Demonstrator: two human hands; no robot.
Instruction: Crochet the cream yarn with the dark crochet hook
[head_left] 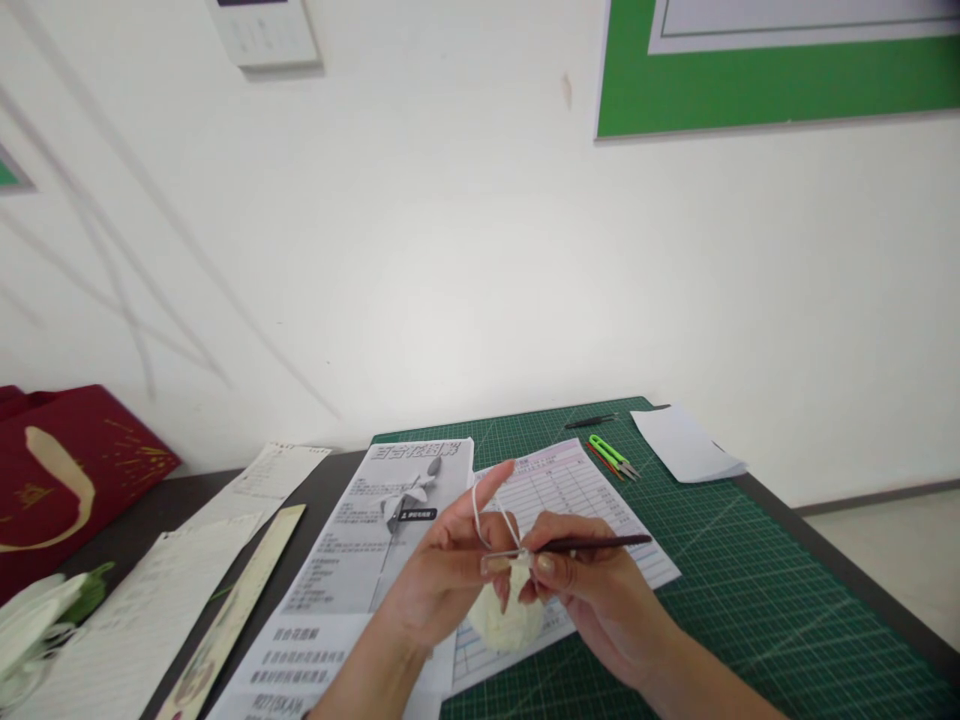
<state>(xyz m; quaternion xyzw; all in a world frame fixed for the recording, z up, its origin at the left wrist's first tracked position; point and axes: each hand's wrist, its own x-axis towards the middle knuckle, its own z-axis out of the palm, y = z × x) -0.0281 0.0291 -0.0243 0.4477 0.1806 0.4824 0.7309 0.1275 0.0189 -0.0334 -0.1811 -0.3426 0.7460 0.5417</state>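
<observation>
In the head view, my right hand (592, 575) is closed round a crochet hook (600, 542) with a dark handle, its metal tip pointing left. My left hand (450, 565) pinches a small pale cream crochet piece (520, 574) at the hook's tip. A strand of white yarn (477, 515) loops over the raised left index finger and runs down to the hook. Below the hands, a cream ball of yarn (506, 625) rests on a printed table sheet (547, 475), partly hidden by the fingers.
A green cutting mat (720, 600) covers the desk. On it lie green thread snips (611, 456), dark tweezers (590, 422) and white paper (686, 445). To the left are a printed pattern sheet (337, 590), a ruler-like strip (232, 615), handwritten papers (150, 610) and a red bag (67, 480).
</observation>
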